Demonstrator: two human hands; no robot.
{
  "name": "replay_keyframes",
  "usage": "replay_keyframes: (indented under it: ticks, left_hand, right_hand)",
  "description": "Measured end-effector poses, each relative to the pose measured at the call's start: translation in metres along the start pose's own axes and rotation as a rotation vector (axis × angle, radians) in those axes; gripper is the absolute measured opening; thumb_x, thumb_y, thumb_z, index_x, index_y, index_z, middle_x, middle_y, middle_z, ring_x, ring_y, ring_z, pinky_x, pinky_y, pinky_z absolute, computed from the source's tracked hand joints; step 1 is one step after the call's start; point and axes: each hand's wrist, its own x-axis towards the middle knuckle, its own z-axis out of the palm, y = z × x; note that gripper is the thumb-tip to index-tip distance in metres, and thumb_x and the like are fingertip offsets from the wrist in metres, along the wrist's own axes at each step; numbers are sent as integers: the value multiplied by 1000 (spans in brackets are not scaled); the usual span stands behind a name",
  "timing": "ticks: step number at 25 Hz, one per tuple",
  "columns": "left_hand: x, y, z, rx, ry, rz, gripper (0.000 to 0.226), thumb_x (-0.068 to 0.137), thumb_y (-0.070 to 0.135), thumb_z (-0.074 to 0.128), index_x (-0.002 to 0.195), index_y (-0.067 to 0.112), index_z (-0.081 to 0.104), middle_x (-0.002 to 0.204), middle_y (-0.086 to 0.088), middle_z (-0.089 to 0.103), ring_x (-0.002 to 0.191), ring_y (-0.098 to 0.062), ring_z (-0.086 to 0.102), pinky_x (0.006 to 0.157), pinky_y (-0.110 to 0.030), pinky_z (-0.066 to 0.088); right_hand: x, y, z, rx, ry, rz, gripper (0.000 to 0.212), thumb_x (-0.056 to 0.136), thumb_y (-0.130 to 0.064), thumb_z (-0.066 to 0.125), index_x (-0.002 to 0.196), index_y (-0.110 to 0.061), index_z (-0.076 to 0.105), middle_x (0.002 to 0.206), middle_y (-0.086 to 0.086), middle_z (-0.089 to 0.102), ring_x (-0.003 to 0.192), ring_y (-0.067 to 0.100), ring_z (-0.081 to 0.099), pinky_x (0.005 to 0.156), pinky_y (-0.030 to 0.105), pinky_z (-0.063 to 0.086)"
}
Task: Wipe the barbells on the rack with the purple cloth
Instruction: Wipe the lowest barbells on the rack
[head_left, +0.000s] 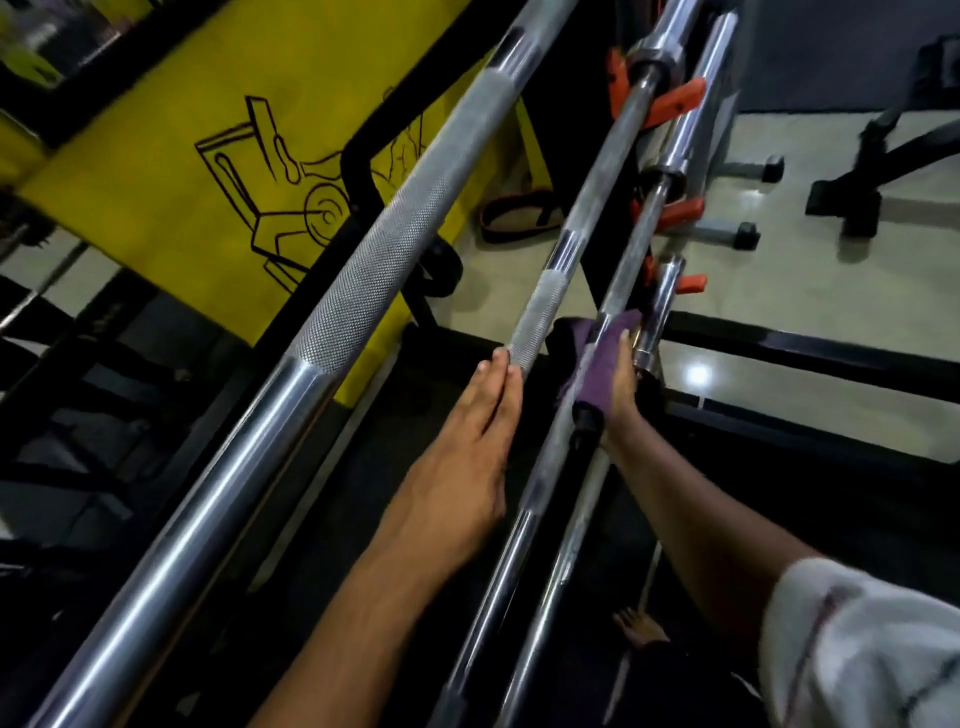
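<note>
Three long steel barbells run diagonally from lower left to upper right. The nearest, thickest barbell (363, 291) lies on the left. My left hand (467, 452) rests with straight fingers against the middle barbell (540, 306), fingertips at its knurled section. My right hand (621, 384) wraps the purple cloth (597, 358) around the third barbell (621, 280), gripping the cloth from the right side. Most of my right palm is hidden behind the cloth and bar.
Orange rack hooks (675, 101) hold the bars' far ends by a dark upright. A short chrome bar end (657, 312) stands right beside the cloth. A yellow wall panel (218, 130) is at left, bench feet (852, 202) on the pale floor at right.
</note>
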Motion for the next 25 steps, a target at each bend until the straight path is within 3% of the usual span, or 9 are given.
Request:
replay_keyframes:
  ticks: [3,7,9,12,14,16,18,22,25]
  left_hand:
    - [1,-1,1,0,-9,2,88,92,-7,47,160,19,-3,166,9,-19,152,-6,-14,114,-18,8]
    - [1,-1,0,-2,-20,-11,87,92,-9,48,160,16,-1,166,5,-18,152,-8,-13,115,-20,5]
    - [0,-1,-1,-12,-17,-14,87,93,-9,46,160,17,-2,166,4,-18,152,-8,-13,116,-20,4]
    - [0,0,-1,-29,-13,-24,84,95,-8,45,160,18,-2,166,5,-16,152,-7,-12,118,-20,4]
    - [0,-1,-1,-42,-12,-23,83,95,-6,45,160,18,-1,167,5,-15,152,-7,-11,119,-22,5]
    - [0,-1,0,-47,-11,-24,82,96,-5,44,160,19,-1,166,6,-16,152,-7,-11,120,-25,8]
    - [0,-2,0,-48,-22,-29,80,98,-3,44,160,20,-2,166,8,-17,152,-6,-12,120,-27,10]
    - [1,-1,1,-20,-19,-22,81,98,-2,45,160,20,-3,165,9,-20,152,-5,-13,121,-26,12]
    - [-1,-2,2,14,-7,-40,82,98,-2,46,160,20,-4,165,9,-21,151,-5,-15,117,-20,8]
  right_hand:
    - [-35,38,-4,20,-48,31,51,103,-62,29,99,-24,63,73,-10,73,67,6,70,61,22,54]
    - [-1,17,-6,-80,83,-32,56,97,-66,41,101,-16,65,79,5,69,65,20,67,58,28,54]
    - [42,-5,-10,-157,149,-94,70,77,-81,58,105,-18,66,90,8,66,72,25,68,68,33,57]
    - [77,-16,-24,-101,118,-65,115,36,-95,69,120,-17,63,101,10,66,85,31,68,83,43,57]
    - [49,-10,-16,-111,55,-34,106,51,-95,63,120,-15,60,96,11,65,82,30,67,77,40,57]
    - [7,5,-8,-134,31,16,71,85,-80,50,109,-14,62,84,6,67,70,22,67,63,31,57]
    - [-17,26,-10,-144,-1,-25,57,100,-65,37,100,-15,64,73,2,69,61,16,66,55,25,54]
    - [-3,4,-4,-173,52,-41,64,96,-71,37,104,-13,63,73,5,70,62,21,68,57,28,56]
    - [25,-11,-6,-233,81,-60,91,69,-93,50,112,-14,64,88,12,68,70,28,68,70,40,58]
